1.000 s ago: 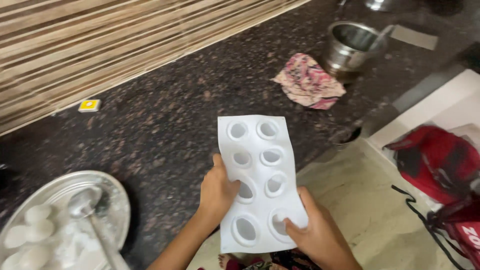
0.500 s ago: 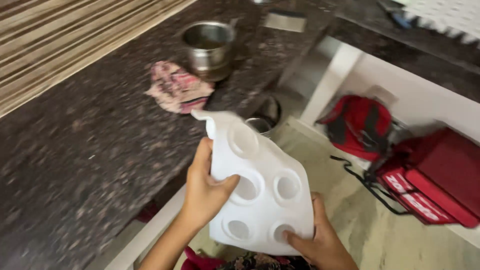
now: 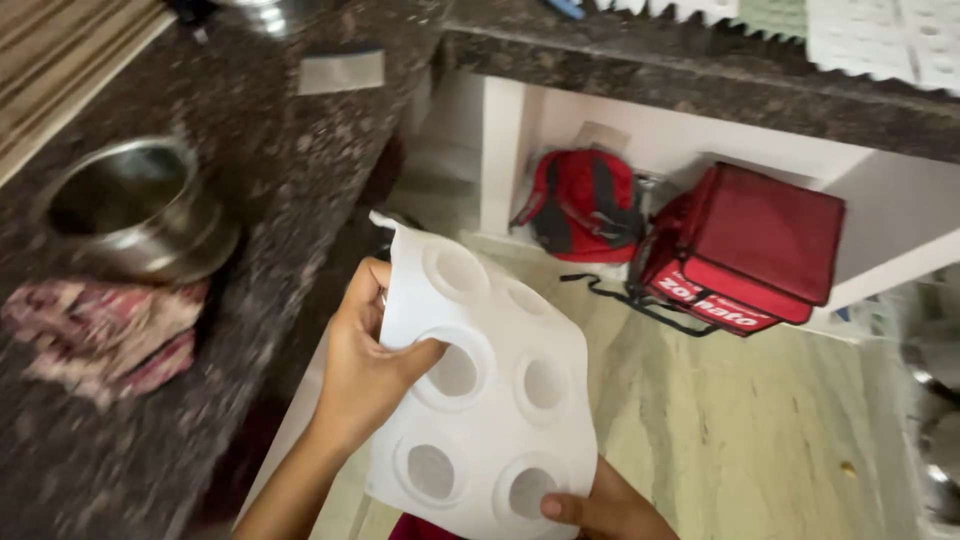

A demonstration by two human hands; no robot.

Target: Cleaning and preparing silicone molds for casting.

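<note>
Head view: both hands are holding a white moulded tray off the counter edge.

The left hand (image 3: pixel 365 370) is clamping the cavity tray (image 3: pixel 490 400) at its left edge, thumb across a cup; the right hand (image 3: pixel 605 510) is pinching its near corner. The tray's long axis is running away from the person, beside the dark granite counter (image 3: pixel 280 200).

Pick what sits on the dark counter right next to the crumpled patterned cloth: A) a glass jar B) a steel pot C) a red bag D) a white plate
B: a round steel pot stands on the dark stone counter directly above the patterned cloth in the head view, while both hands are off to the side, holding a white mould sheet.
</note>
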